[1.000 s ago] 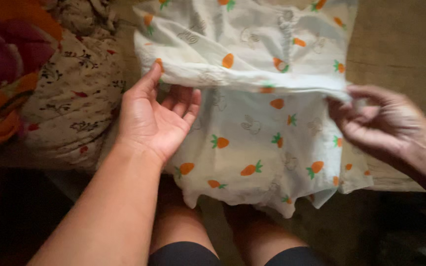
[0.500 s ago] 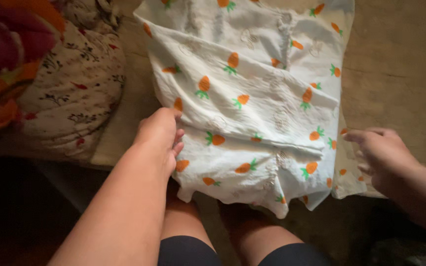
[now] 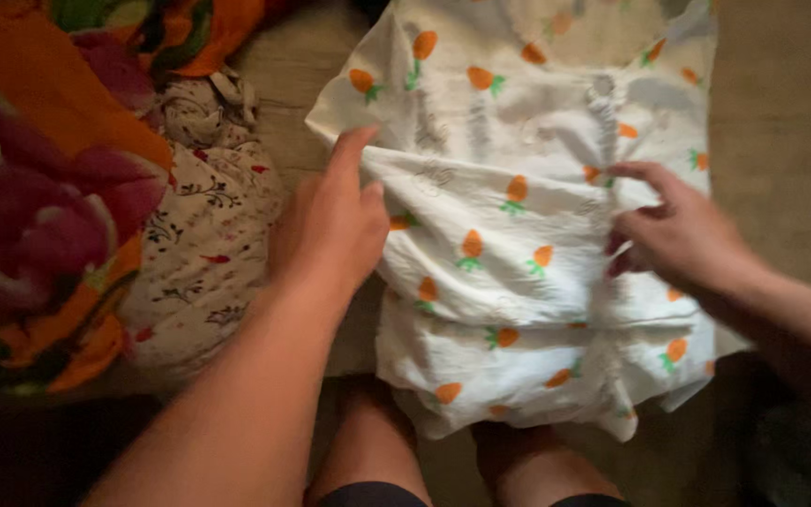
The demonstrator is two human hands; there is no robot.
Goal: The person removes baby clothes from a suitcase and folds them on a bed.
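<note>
The white cotton garment printed with small orange carrots [image 3: 518,244] lies spread on the beige flat surface [image 3: 781,113], with its lower edge hanging over the person's knees; a part of the cloth is folded across the middle. The left hand [image 3: 330,230] rests palm down on the left edge of this fold; its fingers are stretched and close together, the thumb a little apart, and it presses the cloth flat rather than gripping it. The right hand [image 3: 678,230] touches the right side of the fold; its fingers are bent and seem to pinch the cloth, but I cannot tell how firmly. To the left lies a cream floral fabric bundle [image 3: 204,253], just beside the left hand; further left is an orange and pink flowered blanket [image 3: 39,216].
</note>
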